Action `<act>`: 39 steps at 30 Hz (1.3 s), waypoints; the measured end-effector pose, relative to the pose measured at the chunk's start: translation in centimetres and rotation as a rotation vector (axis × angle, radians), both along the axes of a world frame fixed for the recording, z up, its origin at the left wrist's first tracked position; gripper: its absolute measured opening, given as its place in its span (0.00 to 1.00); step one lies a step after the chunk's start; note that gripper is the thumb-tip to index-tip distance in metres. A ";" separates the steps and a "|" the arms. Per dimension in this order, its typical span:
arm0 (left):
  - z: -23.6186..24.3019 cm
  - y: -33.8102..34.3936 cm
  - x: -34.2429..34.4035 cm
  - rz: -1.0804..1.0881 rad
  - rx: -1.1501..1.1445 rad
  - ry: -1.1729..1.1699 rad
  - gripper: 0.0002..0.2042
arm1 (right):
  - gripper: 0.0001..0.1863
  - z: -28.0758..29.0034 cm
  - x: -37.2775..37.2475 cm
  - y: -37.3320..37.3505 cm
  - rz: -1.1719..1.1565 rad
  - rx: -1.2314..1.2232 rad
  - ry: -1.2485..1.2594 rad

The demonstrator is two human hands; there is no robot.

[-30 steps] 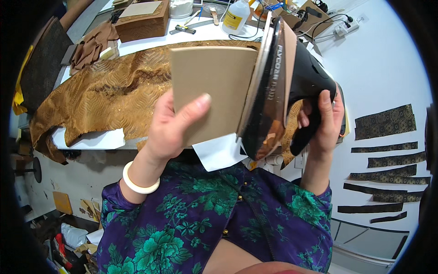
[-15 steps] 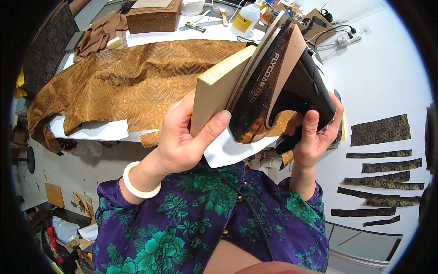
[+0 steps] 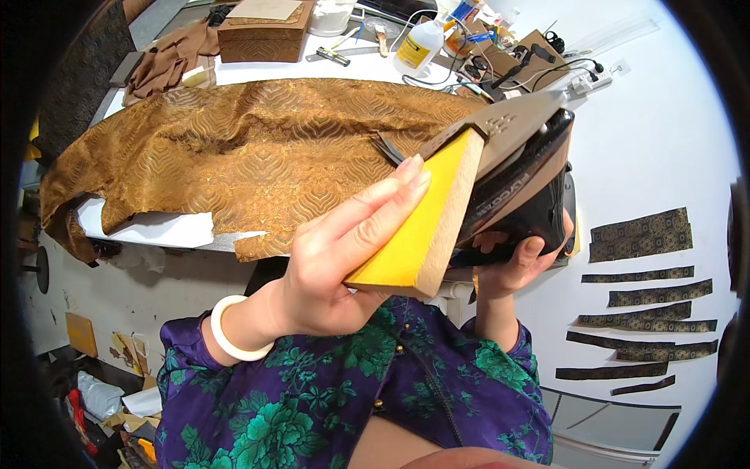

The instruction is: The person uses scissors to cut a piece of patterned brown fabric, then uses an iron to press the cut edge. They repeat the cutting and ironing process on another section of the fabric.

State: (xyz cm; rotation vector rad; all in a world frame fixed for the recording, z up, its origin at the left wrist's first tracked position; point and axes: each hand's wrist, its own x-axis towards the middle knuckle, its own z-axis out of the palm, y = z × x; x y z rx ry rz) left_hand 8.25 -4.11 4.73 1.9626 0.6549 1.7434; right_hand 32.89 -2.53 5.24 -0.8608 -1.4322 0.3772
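While the left hand [image 3: 332, 254] clasps the yellow-faced block [image 3: 430, 223], the right hand [image 3: 516, 270] has the black iron [image 3: 539, 223] up in the air beside it, and what counts is how those two line up. Take the iron as our marker: its perforated soleplate [image 3: 508, 129] is turned toward the block, which sits just to the iron's left, its long axis slanting from low left to high right. Up at the block's top end, right against the soleplate by the look of it, we've got a dark strip [image 3: 388, 150] poking out to the left; whether it's trapped between the two, I can't tell. Left-hand fingers lie flat across the yellow face, the left hand being the nearer one to the block. Over on the iron's underside as we see it, the right hand is curled about the handle, though the iron's body hides part of that hold. Left of the iron, spread behind the block, there's the rumpled golden-brown fabric [image 3: 234, 148]; beyond the iron, a clear bottle [image 3: 420, 45].
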 end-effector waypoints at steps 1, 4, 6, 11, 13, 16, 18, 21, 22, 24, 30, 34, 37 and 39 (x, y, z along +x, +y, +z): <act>-0.1 0.0 0.0 -0.004 0.006 0.009 0.32 | 0.39 -0.6 0.4 0.1 -0.029 0.019 -0.005; -0.4 0.1 0.2 -0.020 0.006 0.007 0.32 | 0.39 -0.7 0.4 -0.2 -0.020 0.000 0.023; -0.8 0.2 0.3 -0.023 0.006 0.002 0.32 | 0.39 -0.2 -0.4 -0.5 0.013 -0.043 0.056; -1.4 -0.3 -0.1 -0.076 -0.427 -0.189 0.21 | 0.38 1.4 -0.3 -0.2 0.087 -0.020 -0.054; -1.4 0.1 -1.2 -0.244 -0.748 -0.529 0.16 | 0.36 2.9 0.1 -0.6 0.090 -0.057 -0.052; -1.9 1.4 -2.4 -0.336 -0.825 -0.867 0.15 | 0.31 5.4 0.7 -1.0 0.052 -0.313 -0.023; -2.0 1.4 -2.7 -0.348 -0.836 -0.936 0.16 | 0.28 5.6 0.6 -0.9 0.097 -0.358 -0.116; -2.2 1.4 -2.5 -0.343 -0.820 -0.937 0.17 | 0.27 6.0 -0.2 -1.2 0.121 -0.394 -0.199; -2.3 1.4 -2.3 -0.346 -0.821 -0.940 0.17 | 0.27 6.2 -0.6 -1.5 0.130 -0.409 -0.213; -2.3 1.1 -2.0 -0.330 -0.826 -0.887 0.16 | 0.27 6.2 -1.3 -1.2 0.131 -0.385 -0.283; -3.0 0.3 -1.3 -0.314 -0.800 -0.809 0.15 | 0.26 4.8 -2.0 0.0 0.083 -0.247 -0.425; -3.0 0.0 -1.2 -0.267 -0.810 -0.779 0.15 | 0.27 4.1 -2.3 0.2 0.084 -0.216 -0.421; -3.2 -0.1 -1.1 -0.252 -0.790 -0.767 0.15 | 0.27 3.8 -2.2 0.3 0.071 -0.207 -0.441; -3.5 -0.1 -1.1 -0.260 -0.784 -0.751 0.14 | 0.27 3.6 -2.1 0.4 0.066 -0.198 -0.444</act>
